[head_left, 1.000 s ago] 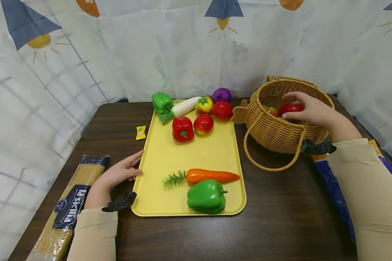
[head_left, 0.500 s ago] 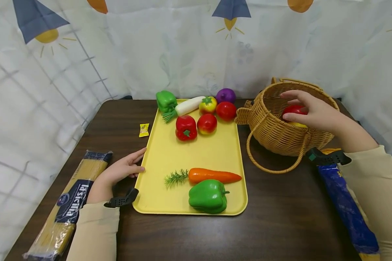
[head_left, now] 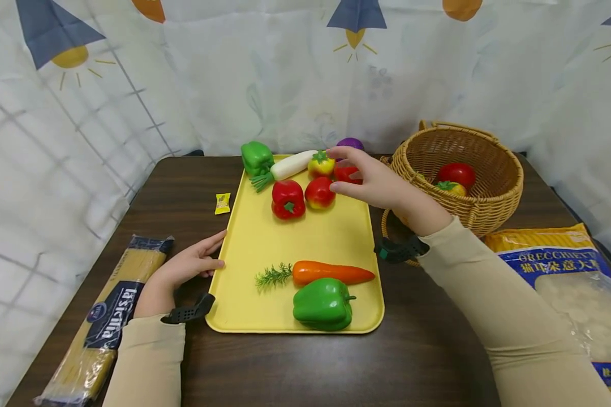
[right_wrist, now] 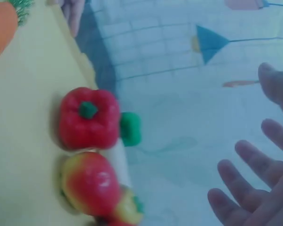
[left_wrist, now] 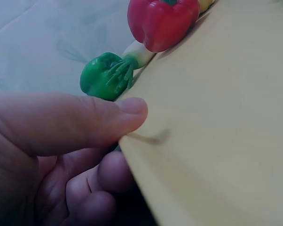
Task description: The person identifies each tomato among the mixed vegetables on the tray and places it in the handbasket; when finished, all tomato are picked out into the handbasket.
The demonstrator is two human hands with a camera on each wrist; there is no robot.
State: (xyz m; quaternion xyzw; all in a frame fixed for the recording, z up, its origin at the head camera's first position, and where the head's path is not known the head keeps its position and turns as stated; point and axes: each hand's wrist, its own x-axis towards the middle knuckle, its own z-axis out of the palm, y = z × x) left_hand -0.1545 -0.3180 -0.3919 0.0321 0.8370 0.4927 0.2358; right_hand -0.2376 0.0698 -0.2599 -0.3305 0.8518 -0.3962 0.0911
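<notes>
Along the left side of the yellow tray (head_left: 285, 243), L hand (head_left: 189, 267) grips the edge, thumb atop the rim & other fingers curled below it, prob. so the tray won't slide on the dark table (head_left: 346, 373). R hand (head_left: 375, 180) hangs over the far-right part w/ nothing in its grasp, fingers spread & thumb well apart, a gap that'd suit round stuff; w/ the R wrist view blurred & the hand in the way, can't be sure if it touches the red tomato (head_left: 347, 174) behind it. Red pepper (head_left: 288, 200) & red-yellow fruit (head_left: 319, 193) sit side by side toward the far end, white radish (head_left: 291, 165) slantwise behind, leafy end by the far green pepper (head_left: 256, 158). Near end has the carrot (head_left: 331, 274) & near green pepper (head_left: 322, 305), latter on its side, stem to R, prob. steadier that way. Wicker basket (head_left: 496, 208) stands just R of the tray, mouth up, red fruit (head_left: 457, 174) & yellow fruit (head_left: 452, 188) inside, handy for R arm. Spaghetti pack (head_left: 112, 316) & orecchiette bag (head_left: 565, 282) lie at the outer sides, prob. to spare hand room
</notes>
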